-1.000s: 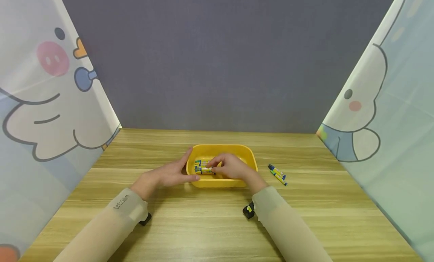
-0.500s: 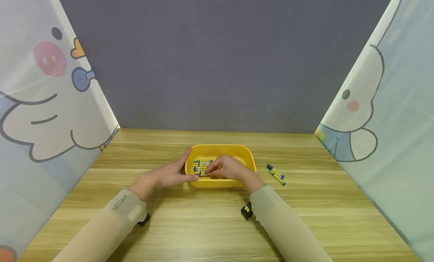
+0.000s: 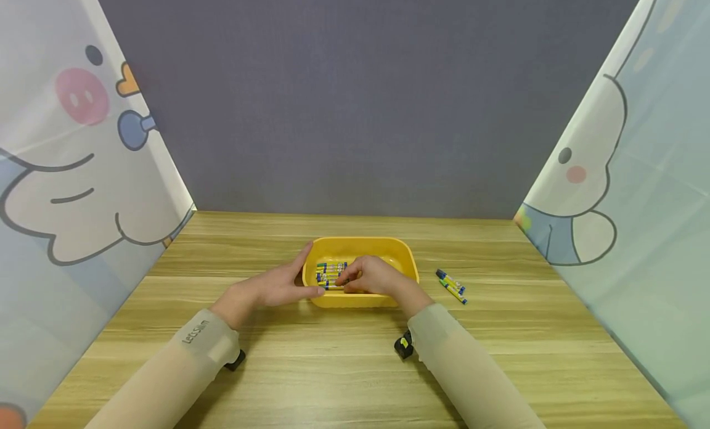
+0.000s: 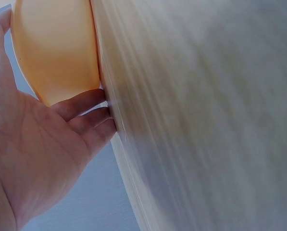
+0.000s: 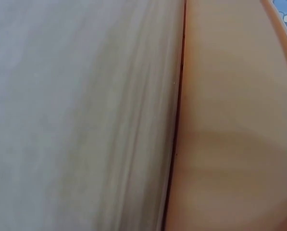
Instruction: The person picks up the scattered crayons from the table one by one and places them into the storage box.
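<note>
A yellow plastic box [image 3: 363,301] stands on the table, with several yellow-and-blue crayons [image 3: 331,269] in a row at its left end. My right hand [image 3: 378,276] reaches inside and pinches the right end of the nearest crayon [image 3: 331,285]; its fingertips partly hide it. At the box's left end my left hand [image 3: 274,286] rests with fingers spread, its thumb over the front rim. In the left wrist view, the left hand's [image 4: 42,139] fingers touch the outside of the box [image 4: 56,53]. The right wrist view shows the box wall [image 5: 230,106] but no hand.
More crayons [image 3: 452,286] lie on the wooden table [image 3: 310,367] to the right of the box. A dark grey panel [image 3: 355,108] rises behind the table, and printed cloth screens [image 3: 638,170] stand on both sides.
My right hand has shifted slightly toward the front of the box, and a crayon now lies nearest the front wall. The left hand stays at the box's left end.
</note>
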Available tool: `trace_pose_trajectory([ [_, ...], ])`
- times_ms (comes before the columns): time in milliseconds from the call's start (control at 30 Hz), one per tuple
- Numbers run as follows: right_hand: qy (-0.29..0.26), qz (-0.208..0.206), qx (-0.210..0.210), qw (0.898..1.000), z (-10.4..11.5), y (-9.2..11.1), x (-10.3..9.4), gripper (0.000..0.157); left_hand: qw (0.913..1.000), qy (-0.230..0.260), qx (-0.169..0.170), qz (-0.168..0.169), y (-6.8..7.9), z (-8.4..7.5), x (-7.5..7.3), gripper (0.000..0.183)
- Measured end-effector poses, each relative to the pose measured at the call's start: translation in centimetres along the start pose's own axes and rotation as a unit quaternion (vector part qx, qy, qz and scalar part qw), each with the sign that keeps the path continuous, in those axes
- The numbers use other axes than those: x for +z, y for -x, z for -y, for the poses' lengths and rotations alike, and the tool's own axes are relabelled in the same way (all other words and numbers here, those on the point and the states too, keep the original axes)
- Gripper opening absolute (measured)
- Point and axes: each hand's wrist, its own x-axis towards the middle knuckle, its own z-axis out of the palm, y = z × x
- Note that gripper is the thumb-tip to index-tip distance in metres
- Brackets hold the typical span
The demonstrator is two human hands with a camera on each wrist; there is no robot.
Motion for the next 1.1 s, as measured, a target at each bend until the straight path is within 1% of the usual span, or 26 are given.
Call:
trace_pose_trajectory([
  [167,0.002,-0.004,0.006,1.0,0.1,0.0,0.1,0.019,1.0,0.002,0.003,0.0,0.1,-0.1,-0.1,0.125],
  [267,0.005,-0.014,0.006,1.0,0.2,0.1,0.1,0.017,1.0,0.004,0.003,0.001,0.1,-0.1,-0.1,0.124],
  [467,0.014,-0.064,-0.006,0.998,0.7,0.3,-0.5,0.022,0.9999,0.006,0.01,-0.001,0.2,-0.2,-0.1,0.124],
  [600,-0.006,-0.082,-0.014,0.997,1.0,1.1,-1.8,0.026,0.9999,0.007,0.009,0.0,0.2,-0.3,-0.1,0.125],
  [700,-0.012,-0.09,-0.018,0.996,1.1,2.4,-3.3,0.027,0.9999,0.01,0.003,0.002,0.2,-0.3,-0.1,0.125],
  [833,-0.018,-0.102,-0.025,0.994,0.6,4.9,-5.8,0.023,1.0,0.005,0.004,0.001,0.1,-0.3,-0.1,0.125],
  [967,-0.023,-0.102,-0.018,0.994,-1.1,7.6,-8.0,0.022,0.9999,0.009,0.008,0.004,0.0,-0.2,-0.1,0.124],
  [1100,-0.018,-0.105,0.01,0.994,-3.5,10.2,-9.7,0.025,0.9993,0.035,0.01,0.008,0.1,-0.1,0.0,0.124],
])
